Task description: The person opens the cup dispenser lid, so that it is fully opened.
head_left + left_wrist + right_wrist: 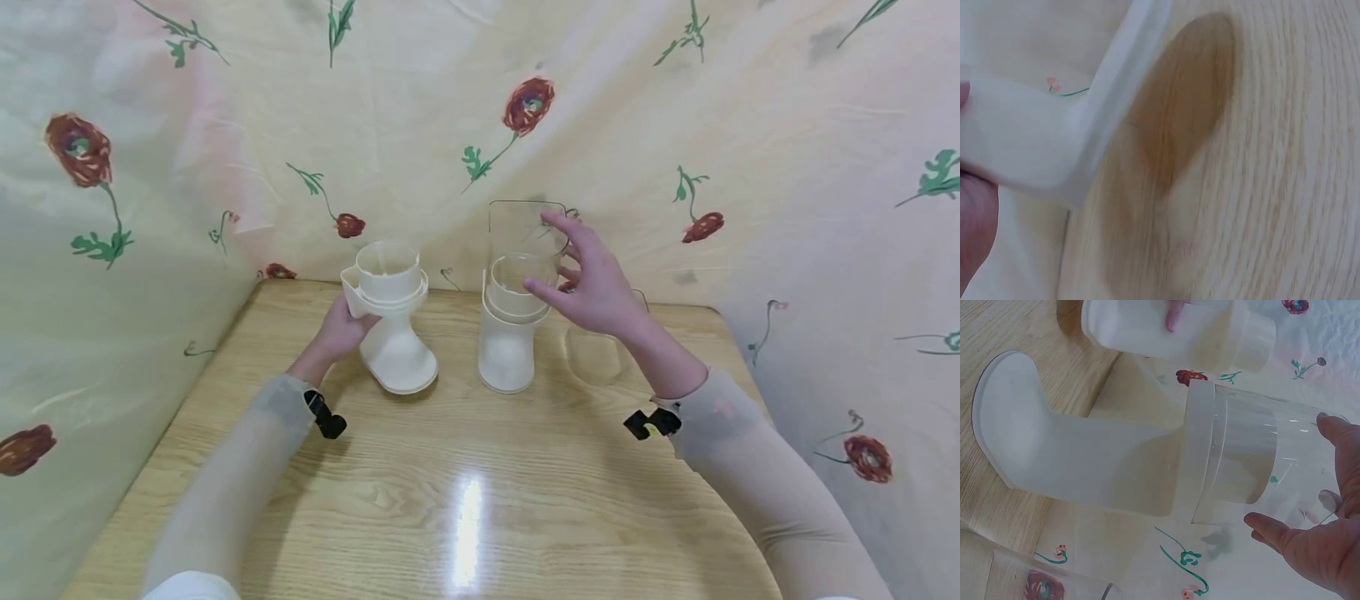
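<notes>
My left hand (347, 329) grips the neck of a white plastic dispenser base (401, 358) that has a round collar and a spreading foot. In the left wrist view the foot of this base (1029, 137) is tilted, with a shadow on the wood beside it. A second white base (507, 354) stands upright to its right. Over its collar sits a clear tube-like container (517, 229). My right hand (596, 279) holds this container from the right, thumb in front and fingers behind; the right wrist view shows the fingertips (1329, 425) at the clear wall.
Another clear container (596, 354) stands on the wooden table (390, 500) to the right, partly behind my right wrist. A flower-printed cloth (420, 125) hangs close behind the table and along both sides. Black wrist cameras (326, 417) are strapped to both forearms.
</notes>
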A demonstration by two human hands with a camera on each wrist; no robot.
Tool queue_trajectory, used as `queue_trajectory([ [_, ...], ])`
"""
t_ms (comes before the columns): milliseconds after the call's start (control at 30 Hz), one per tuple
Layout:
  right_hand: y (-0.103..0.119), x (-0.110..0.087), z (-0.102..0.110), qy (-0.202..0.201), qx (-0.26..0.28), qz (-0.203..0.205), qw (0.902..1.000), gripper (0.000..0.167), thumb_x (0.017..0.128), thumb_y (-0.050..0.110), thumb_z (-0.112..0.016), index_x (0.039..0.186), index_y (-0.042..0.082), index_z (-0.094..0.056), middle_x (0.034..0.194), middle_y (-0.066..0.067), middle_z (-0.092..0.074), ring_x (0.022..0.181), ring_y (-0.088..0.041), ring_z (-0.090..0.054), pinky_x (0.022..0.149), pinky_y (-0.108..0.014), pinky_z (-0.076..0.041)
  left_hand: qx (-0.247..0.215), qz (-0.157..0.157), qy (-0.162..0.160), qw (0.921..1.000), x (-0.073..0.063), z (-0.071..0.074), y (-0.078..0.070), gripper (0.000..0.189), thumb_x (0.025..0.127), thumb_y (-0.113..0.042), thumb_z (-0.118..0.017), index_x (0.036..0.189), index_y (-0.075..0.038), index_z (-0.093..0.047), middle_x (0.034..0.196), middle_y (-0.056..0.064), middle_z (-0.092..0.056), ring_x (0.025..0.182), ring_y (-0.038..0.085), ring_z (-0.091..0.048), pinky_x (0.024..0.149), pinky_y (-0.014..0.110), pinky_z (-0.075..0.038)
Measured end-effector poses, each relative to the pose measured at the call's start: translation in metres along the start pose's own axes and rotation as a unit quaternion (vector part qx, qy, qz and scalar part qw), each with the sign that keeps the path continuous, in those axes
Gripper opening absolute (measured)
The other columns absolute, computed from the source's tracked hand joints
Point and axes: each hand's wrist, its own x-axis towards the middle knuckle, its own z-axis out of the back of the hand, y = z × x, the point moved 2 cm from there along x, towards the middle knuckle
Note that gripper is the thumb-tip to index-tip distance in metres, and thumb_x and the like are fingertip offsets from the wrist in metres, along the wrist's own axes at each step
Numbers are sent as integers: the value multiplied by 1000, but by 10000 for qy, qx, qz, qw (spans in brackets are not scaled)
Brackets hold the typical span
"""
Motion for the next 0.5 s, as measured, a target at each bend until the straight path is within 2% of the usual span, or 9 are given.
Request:
queue_trajectory([
  [133, -1, 0, 0, -20, -19, 24, 10000, 90, 88, 12, -85, 164, 21, -38, 168, -11, -35, 147, -51, -46, 102, -61, -56, -36, 6, -128, 9999, 4, -2, -2, 48, 100, -9, -69, 143, 6, -54, 141, 28, -62, 127, 31, -59, 112, 41, -48],
  [200, -2, 0, 0, -18, -45, 22, 10000, 90, 88, 12, -85, 164, 22, -37, 169, -11, -34, 148, -52, -46, 102, -61, -56, 78, -267, -182, 9994, 6, -2, -3, 48, 99, -5, -69, 142, 10, -53, 139, 31, -62, 126, 33, -60, 112, 39, -48],
  [333, -4, -1, 0, -9, -146, 32, 9999, 89, 89, 14, -85, 164, 24, -37, 170, -10, -33, 149, -53, -43, 101, -62, -56, 682, -825, -209, 9940, 8, -1, -9, 42, 95, 6, -65, 135, 15, -53, 130, 36, -62, 124, 45, -60, 115, 52, -46],
  [400, -4, -1, 0, -9, -201, 48, 9998, 89, 89, 15, -84, 164, 24, -37, 170, -10, -33, 149, -54, -43, 101, -62, -56, 926, -931, -218, 9911, 10, -2, -11, 36, 93, 8, -62, 128, 16, -57, 122, 37, -64, 119, 50, -60, 113, 58, -45],
  [500, -4, -2, 0, 0, -201, 80, 9998, 89, 90, 15, -84, 164, 24, -36, 169, -11, -33, 149, -54, -43, 101, -63, -56, 1030, -1027, -150, 9893, 13, -4, -13, 33, 90, 10, -58, 122, 16, -58, 116, 37, -64, 115, 52, -60, 113, 61, -44],
])
